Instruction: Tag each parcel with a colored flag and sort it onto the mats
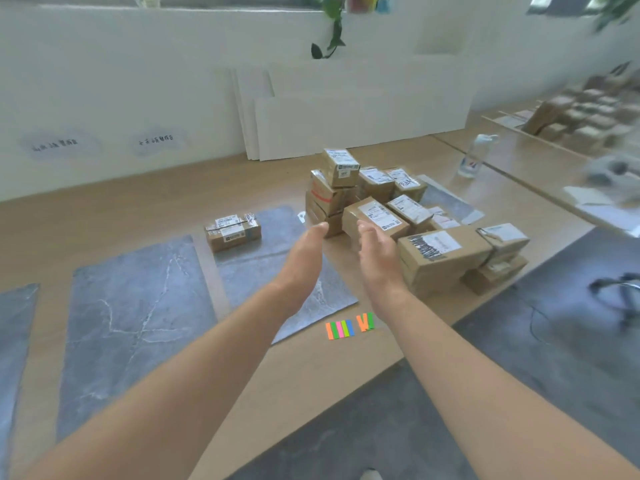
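Note:
A pile of brown cardboard parcels with white labels stands on the wooden table at centre right. One lone parcel lies at the far left corner of a grey marble mat. My left hand and my right hand reach out side by side with straight fingers. They are just short of a tilted parcel at the front of the pile, and neither holds anything. Colored flags lie in a row near the table's front edge, with a few more flags beside them.
A second grey mat lies to the left and a third at the left edge. A clear water bottle stands behind the pile. White boards lean on the back wall. The table edge runs diagonally at right.

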The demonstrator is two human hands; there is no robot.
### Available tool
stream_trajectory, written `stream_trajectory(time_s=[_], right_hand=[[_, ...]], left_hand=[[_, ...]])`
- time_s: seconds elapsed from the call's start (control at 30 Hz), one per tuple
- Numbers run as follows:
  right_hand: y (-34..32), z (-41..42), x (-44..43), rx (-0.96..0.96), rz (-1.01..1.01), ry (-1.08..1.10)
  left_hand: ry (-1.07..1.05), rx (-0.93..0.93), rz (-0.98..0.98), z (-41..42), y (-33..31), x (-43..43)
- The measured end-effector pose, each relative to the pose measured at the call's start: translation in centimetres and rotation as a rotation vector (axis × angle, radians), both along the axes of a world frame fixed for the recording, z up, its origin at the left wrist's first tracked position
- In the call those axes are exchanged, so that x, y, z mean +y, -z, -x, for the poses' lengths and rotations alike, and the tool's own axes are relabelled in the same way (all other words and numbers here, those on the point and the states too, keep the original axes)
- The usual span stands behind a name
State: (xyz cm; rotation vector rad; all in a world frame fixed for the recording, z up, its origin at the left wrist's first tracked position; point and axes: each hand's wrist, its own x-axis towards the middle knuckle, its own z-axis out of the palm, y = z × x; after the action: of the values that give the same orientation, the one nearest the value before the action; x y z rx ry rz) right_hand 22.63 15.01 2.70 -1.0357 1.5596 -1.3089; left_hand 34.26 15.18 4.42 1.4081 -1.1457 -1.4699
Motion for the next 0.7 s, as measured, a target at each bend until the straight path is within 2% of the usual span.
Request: stream_trajectory(time_s=[0.43, 0.7], right_hand=[[0.1, 5.0, 2.4, -0.018, -0.003, 0.16], [0.7, 10.0, 4.0, -0.066, 0.006, 0.24]], left_hand=[[0.097, 0.062, -0.02, 5.0, -0.3, 1.8], [0.09, 0.006, -0.102, 8.4, 0.6, 2.1]])
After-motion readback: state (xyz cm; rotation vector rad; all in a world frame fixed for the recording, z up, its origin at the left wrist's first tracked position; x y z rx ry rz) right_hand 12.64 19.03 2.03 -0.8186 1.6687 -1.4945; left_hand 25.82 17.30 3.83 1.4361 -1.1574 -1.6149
